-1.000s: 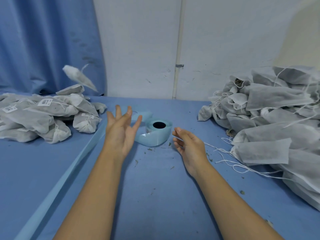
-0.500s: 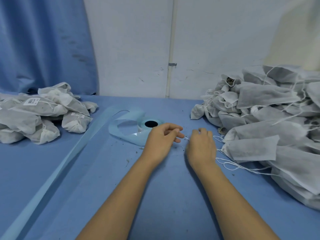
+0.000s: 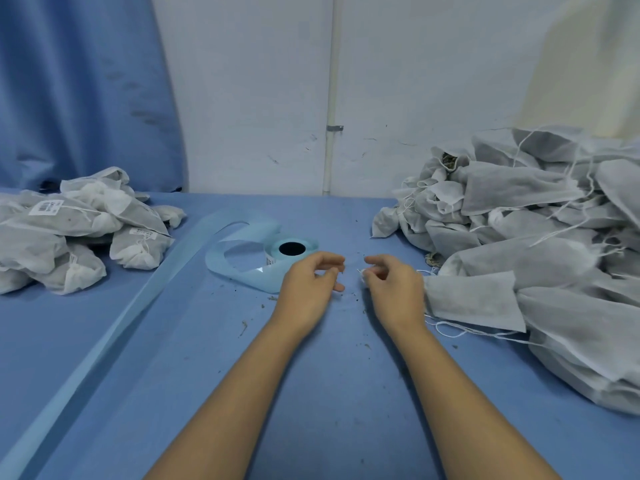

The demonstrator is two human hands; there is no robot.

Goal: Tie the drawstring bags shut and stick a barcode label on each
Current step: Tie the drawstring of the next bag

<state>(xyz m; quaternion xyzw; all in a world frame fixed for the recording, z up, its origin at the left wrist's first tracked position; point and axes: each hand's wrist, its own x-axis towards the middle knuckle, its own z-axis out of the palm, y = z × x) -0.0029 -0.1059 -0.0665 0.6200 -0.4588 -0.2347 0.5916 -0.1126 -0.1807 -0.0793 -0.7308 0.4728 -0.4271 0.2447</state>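
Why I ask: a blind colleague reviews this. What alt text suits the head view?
A right hand pinches a drawstring above a blue table, the left hand close beside it with fingers curled. Untied bags pile on the right, labelled bags on the left, a label roll behind the hands.

Both bare forearms reach forward; left hand [image 3: 308,287] curled, right hand [image 3: 394,289] close beside it, its fingers [image 3: 377,260] pinching a thin white drawstring [image 3: 361,271].

text: none legible | top label [image 3: 46,207] on left-pile bag [image 3: 86,220]: barcode-like print, too blurred to read | second label [image 3: 146,233] on lower bag [image 3: 138,249]: blurred | roll [image 3: 292,249] side print: too small to read
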